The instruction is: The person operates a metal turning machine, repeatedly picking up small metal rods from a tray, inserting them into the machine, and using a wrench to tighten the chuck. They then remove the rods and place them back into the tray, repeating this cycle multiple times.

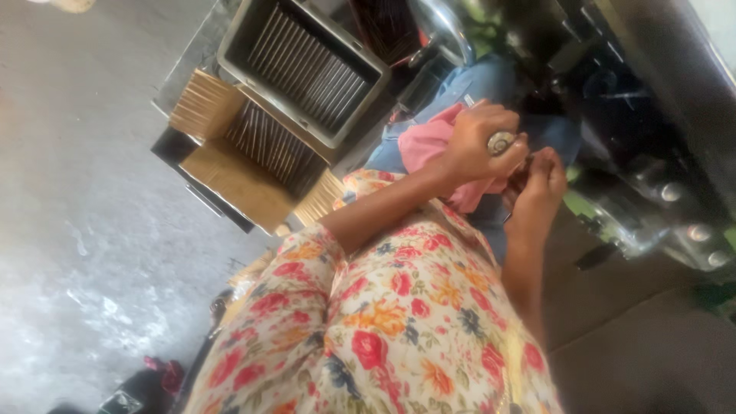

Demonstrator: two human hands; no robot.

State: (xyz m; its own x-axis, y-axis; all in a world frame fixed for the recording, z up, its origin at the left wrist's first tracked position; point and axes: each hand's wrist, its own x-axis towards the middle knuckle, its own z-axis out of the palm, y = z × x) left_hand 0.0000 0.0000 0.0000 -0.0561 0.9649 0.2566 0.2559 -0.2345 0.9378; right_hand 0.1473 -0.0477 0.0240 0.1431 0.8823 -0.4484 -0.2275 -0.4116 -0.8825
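Floral sleeve (383, 322) nearest camera, filling lower middle. Two bare hands meet at 1 o'clock of frame. Left hand (479, 142), large ring on finger, curled tight around pink cloth (429, 146); cloth bunched beneath it, over blue fabric (475, 84). Right hand (540, 184) just beside it at 4 o'clock, fingers pinched narrow; what they hold, cannot tell. One grey tray (307, 65) of thin sticks at 11 o'clock, one cardboard box (245, 165) of sticks beside it. Dark machine (659, 176) at 3 o'clock.
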